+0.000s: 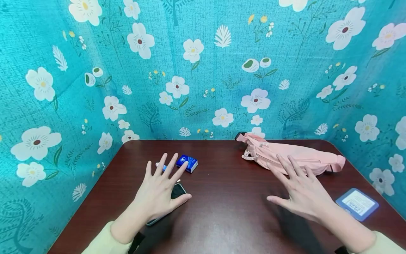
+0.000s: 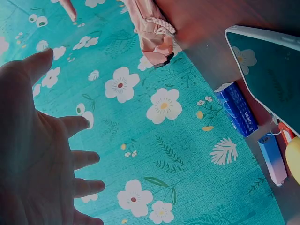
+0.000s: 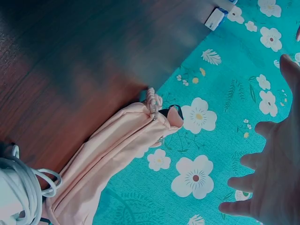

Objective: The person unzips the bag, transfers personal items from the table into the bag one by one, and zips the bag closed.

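"Head view: how do your two hands look there?"

"Both wide. Your left hand (image 1: 160,195) has its fingers straight and spread, thumb out to the side, and it is empty. Your right hand (image 1: 299,190) matches it, fingers fanned, also empty. The two thumbs point toward each other, with the hands well apart above the dark reddish-brown wooden table (image 1: 222,208)."

"What lies nearest your left?"

"The dark-screened phone in a pale case (image 1: 178,191), on the table and partly hidden behind that hand. Just past your fingertips sits the small blue printed packet (image 1: 188,163). The left wrist view adds the slim blue-and-pink stick (image 2: 272,159), lying beside the packet."

"And your right?"

"The long pink fabric bag (image 1: 298,152) with a pale braided cord at one end. It lies near the table's back edge, and in the head view your fingertips overlap it; I see no clear contact. Near your right forearm lies the flat blue rectangle with a white printed panel (image 1: 357,204). In the right wrist view, a coiled white cable (image 3: 29,187) shows in front of one end of the bag."
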`<state>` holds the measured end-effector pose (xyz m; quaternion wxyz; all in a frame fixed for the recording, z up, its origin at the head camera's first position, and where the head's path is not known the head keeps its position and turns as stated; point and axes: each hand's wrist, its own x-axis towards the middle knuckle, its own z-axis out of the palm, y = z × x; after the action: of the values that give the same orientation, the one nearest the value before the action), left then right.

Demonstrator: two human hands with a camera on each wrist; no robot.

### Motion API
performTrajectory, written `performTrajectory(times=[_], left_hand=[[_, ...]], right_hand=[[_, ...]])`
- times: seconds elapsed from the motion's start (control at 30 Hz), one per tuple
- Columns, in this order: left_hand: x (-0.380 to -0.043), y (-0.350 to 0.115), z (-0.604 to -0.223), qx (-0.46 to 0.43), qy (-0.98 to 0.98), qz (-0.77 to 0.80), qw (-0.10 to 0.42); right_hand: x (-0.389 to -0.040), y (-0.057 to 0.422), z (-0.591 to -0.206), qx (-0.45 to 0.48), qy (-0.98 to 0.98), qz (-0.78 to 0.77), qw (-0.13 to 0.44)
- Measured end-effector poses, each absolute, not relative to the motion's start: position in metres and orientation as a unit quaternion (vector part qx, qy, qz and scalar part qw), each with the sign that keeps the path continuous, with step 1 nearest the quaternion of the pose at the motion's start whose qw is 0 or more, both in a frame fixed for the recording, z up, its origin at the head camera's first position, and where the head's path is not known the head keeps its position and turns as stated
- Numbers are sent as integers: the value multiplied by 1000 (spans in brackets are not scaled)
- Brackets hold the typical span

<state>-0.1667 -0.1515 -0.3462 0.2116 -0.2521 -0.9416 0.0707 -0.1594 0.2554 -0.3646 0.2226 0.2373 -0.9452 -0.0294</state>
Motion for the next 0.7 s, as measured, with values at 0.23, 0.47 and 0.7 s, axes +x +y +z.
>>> performTrajectory(times=[0.23,0.47,0.7], left_hand=[[-171,-148,-345,-256,-940,69,215],[-175,-145,-347,-260,-938,72,217],[-181,-142,-347,-264,-937,72,215]], right_hand=[[-163,260,-366,226,-950,-33,214],[-165,263,-365,215,-956,-27,198],[-172,268,-365,217,-955,-29,200]])
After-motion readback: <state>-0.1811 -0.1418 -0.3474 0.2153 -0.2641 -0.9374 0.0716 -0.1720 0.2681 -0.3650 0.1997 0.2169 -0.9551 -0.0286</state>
